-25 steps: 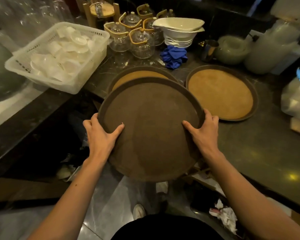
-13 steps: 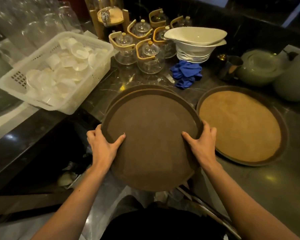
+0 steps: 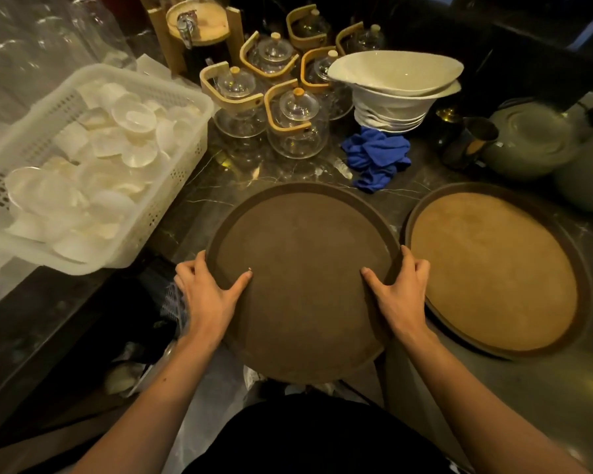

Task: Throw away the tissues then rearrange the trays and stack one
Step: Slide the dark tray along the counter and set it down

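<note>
The dark round tray point(image 3: 303, 278) is clamped at its near rim by the left hand point(image 3: 210, 295) and right hand point(image 3: 398, 295), thumbs pressed on its face, fingers wrapped under the edge; this two-sided grip is judged to keep it level for stacking. Its near portion overhangs the counter edge point(image 3: 172, 230). Whether another tray lies beneath cannot be told. Just right of the right hand, a tan-faced tray point(image 3: 493, 268) lies flat, the rims nearly touching. Beyond the fingertips, bare counter is bounded by a blue cloth point(image 3: 374, 157) and glass teapots point(image 3: 297, 126); left of the left hand stands a white basket point(image 3: 172, 213).
</note>
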Tool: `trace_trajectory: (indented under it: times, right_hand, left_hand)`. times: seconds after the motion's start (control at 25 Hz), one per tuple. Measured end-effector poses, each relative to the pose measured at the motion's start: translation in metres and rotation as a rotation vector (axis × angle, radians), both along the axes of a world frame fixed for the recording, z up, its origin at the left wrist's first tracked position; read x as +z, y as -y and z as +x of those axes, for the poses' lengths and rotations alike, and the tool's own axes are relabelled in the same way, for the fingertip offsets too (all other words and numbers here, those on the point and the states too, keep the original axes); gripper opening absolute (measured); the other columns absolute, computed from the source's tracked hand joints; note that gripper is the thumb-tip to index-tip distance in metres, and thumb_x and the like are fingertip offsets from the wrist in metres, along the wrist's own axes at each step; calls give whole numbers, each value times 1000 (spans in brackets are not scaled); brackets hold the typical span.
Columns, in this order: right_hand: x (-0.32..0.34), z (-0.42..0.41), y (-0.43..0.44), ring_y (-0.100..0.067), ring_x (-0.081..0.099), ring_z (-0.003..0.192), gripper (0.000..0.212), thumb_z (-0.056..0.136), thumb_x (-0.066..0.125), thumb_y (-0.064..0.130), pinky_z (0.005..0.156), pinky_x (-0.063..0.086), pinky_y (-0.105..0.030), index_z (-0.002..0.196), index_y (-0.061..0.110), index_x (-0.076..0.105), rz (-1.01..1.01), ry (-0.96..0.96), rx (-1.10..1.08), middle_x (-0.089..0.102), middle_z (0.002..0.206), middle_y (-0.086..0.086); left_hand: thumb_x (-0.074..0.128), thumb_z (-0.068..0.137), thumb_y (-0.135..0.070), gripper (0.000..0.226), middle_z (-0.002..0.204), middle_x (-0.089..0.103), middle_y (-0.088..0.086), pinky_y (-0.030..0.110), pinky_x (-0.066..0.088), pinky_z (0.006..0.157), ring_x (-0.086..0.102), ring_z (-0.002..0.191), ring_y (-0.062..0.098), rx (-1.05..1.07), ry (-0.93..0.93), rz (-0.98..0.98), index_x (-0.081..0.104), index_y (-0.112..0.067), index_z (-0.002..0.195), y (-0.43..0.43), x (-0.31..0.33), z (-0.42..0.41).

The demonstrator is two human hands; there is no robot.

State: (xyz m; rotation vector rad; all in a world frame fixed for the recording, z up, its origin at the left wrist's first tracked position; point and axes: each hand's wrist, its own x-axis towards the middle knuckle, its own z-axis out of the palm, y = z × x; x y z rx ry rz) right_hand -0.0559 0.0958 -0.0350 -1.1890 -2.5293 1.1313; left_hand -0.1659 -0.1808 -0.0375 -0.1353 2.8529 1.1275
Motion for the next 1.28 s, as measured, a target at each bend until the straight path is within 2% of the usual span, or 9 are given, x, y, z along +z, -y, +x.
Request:
trace_trajectory:
  times: [0.36, 0.52, 0.76, 1.12, 1.28]
  right_hand:
    - [-11, -10, 0, -30, 38, 121, 92, 80, 78, 45, 107, 38, -41, 149, 8, 31, 72, 23, -9, 31, 126, -13]
    - [-13, -9, -2, -29, 35, 121, 91, 80, 77, 46, 104, 36, -39, 149, 8, 31, 107, 68, 5, 31, 126, -13]
    - [-18, -7, 0, -29, 35, 116, 90, 81, 74, 49, 101, 41, -43, 148, 6, 32, 182, 74, 24, 34, 121, -12]
    - [-20, -5, 4, -32, 37, 115, 89, 83, 70, 53, 97, 43, -44, 148, 4, 35, 252, 74, 21, 37, 122, -15]
    - [-18, -3, 6, -33, 40, 115, 77, 90, 66, 44, 97, 44, -49, 147, 2, 36, 274, 79, 15, 40, 126, -19]
  left_hand:
    - [83, 71, -43, 91, 125, 36, 21, 41, 32, 102, 32, 118, 34, -16, -13, -33, 40, -1, 140, -4, -11, -13]
    - [82, 70, -45, 92, 125, 35, 22, 41, 33, 100, 34, 116, 36, -37, -20, -73, 41, 0, 140, -4, -14, -13]
    - [79, 73, -48, 93, 124, 37, 22, 42, 32, 99, 35, 112, 38, -57, -47, -135, 39, 0, 143, -2, -16, -10]
    - [75, 74, -55, 93, 127, 38, 22, 46, 35, 99, 35, 115, 38, -84, -29, -130, 38, -4, 142, 5, -21, -13]
    - [77, 74, -52, 94, 125, 39, 24, 46, 33, 99, 38, 113, 41, -130, -59, -142, 37, -3, 143, 8, -20, -15]
